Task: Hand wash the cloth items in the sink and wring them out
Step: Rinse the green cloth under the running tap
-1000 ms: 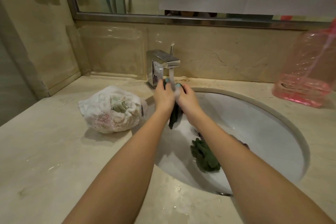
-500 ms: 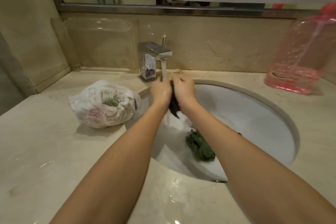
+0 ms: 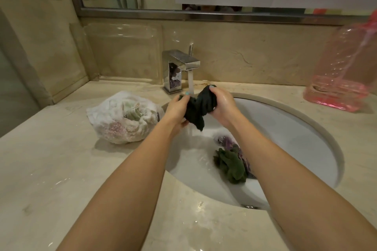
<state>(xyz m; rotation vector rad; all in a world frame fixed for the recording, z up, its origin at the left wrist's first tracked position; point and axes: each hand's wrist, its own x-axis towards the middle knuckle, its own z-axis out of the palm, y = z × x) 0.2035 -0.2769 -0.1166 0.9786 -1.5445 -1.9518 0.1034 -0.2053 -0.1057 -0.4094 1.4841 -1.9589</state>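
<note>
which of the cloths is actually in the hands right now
The black cloth, gripped by the left hand and right hand. The green cloth and purple cloth lie loose in the sink.

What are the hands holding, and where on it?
Both grip one dark cloth: left hand on its left end, right hand on its right end; a tail hangs free.
</note>
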